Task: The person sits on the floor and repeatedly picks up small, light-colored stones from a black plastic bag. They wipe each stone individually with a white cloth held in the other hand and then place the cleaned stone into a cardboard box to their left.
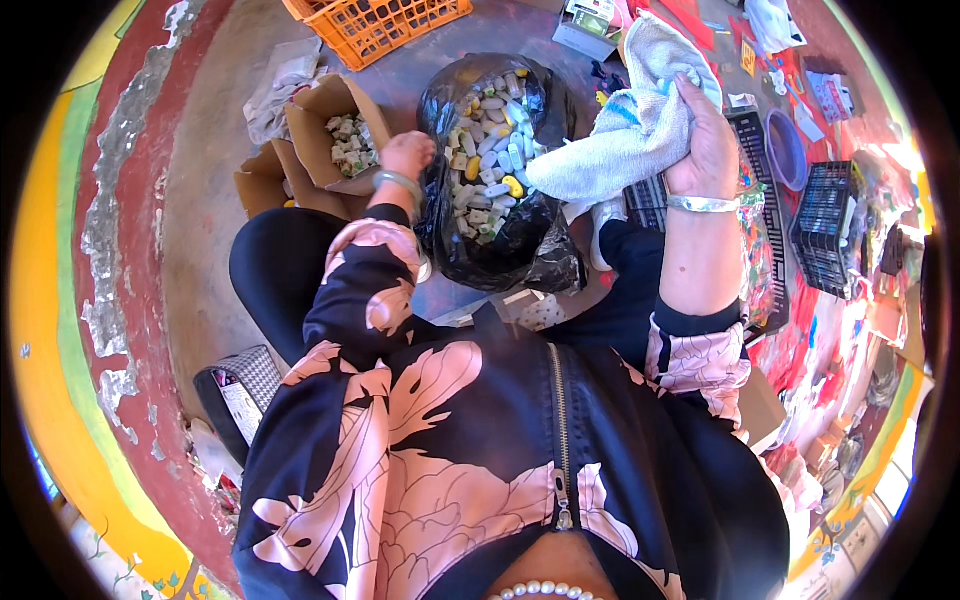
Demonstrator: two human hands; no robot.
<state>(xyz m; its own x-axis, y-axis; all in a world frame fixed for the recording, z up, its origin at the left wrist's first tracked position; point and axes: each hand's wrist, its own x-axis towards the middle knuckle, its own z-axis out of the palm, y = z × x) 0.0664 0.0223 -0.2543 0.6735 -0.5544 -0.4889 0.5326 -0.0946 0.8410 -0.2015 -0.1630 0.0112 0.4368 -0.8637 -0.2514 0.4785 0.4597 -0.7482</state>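
My right hand [706, 140] grips a pale grey-white towel [632, 140], which hangs out to the left with its lower end over the bag's right edge. Between my legs stands an open black plastic bag [445, 245], filled with small oblong pieces [488, 150] in grey, white, blue and yellow. My left hand [408, 155] is at the bag's left side, near a cardboard box [305, 140]. Its fingers are curled in, and anything inside them is hidden. Small whitish and green pieces [352, 146] lie in that box.
Another cardboard box [262, 185] stands beside the first. An orange crate [385, 28] is at the far side. To the right are a black crate [825, 230], a purple basin [786, 150] and red scraps. A peeling painted wall [105, 250] curves along the left.
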